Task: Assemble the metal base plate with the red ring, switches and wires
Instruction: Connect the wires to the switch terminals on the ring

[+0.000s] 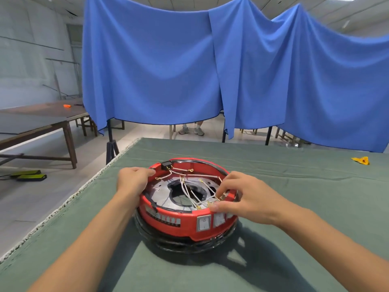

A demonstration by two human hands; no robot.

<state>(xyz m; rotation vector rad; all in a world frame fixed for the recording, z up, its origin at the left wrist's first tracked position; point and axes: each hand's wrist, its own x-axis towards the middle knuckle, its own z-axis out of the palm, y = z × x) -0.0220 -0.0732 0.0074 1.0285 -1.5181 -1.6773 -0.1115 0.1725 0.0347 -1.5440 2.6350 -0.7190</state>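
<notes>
Both hands work at the red ring [185, 225], which sits near the middle of the green-covered surface [305, 197] on top of a coil of black cable [185, 246]. Left hand [131, 180] grips the far-left rim of the ring, fingers curled over its edge beside a small black block [166, 165] mounted on the rim. Right hand [245, 197] reaches in over the near-right rim, its thumb lying along the top of the rim and its fingers curled down, pinching the brass-tipped ends of the white wires [189, 191] just inside the wall. Within the ring lies the metal base plate [160, 196], a flat silver disc with a large dark opening at its centre; the white wires cross over this opening and run to several points along the inner wall. On the ring's outer face toward the person sit two white rocker switches [203, 223], side by side, with a row of vent slots [163, 218] to their left. Farther right on the surface lies a small yellow scrap [361, 160], well apart from the ring. Blue cloth [189, 70] hangs behind the surface.
</notes>
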